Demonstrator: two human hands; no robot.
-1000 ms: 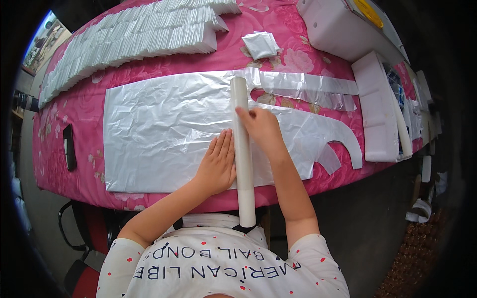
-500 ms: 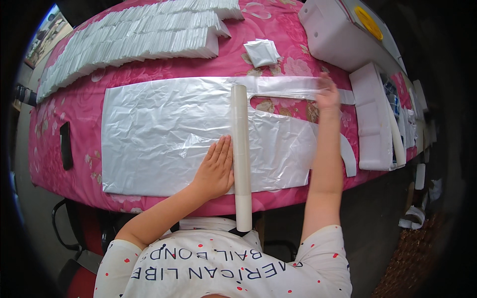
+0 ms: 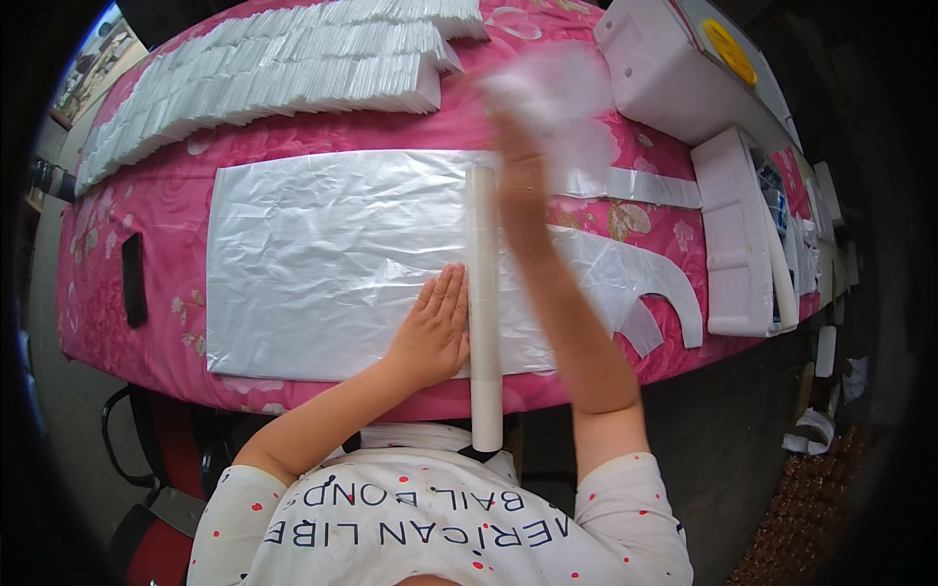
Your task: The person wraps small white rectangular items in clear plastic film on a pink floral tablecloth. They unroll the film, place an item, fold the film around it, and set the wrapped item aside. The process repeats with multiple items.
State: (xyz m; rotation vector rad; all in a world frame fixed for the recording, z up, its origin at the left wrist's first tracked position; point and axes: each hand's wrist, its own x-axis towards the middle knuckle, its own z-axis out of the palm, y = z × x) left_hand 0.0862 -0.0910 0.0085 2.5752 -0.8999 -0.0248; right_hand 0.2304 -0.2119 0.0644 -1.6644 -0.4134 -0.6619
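Note:
A thin white plastic apron (image 3: 313, 254) lies spread on the table, its curved strap ends at the right. Across it rests a long pale tube (image 3: 483, 293), its near end jutting past the table edge. My left hand (image 3: 435, 322) lies flat on the apron, fingers stretched out beside the tube. Over the tube's far end, my right hand (image 3: 518, 156) is smeared by motion. A lifted, blurred flap of the plastic (image 3: 557, 103) trails from its fingers. The small folded plastic packet seen earlier at the back is hidden behind that flap.
Long rows of folded white plastic packets (image 3: 293, 68) stand at the back left. A black phone (image 3: 134, 280) lies at the left. White foam boxes (image 3: 728, 234) stand at the right, one bearing a yellow ring (image 3: 730, 52). A pink flowered cloth (image 3: 176, 352) covers the table.
My right hand has swept left and away from me, raising a flap of the plastic off the right end. The left hand stays flat beside the tube.

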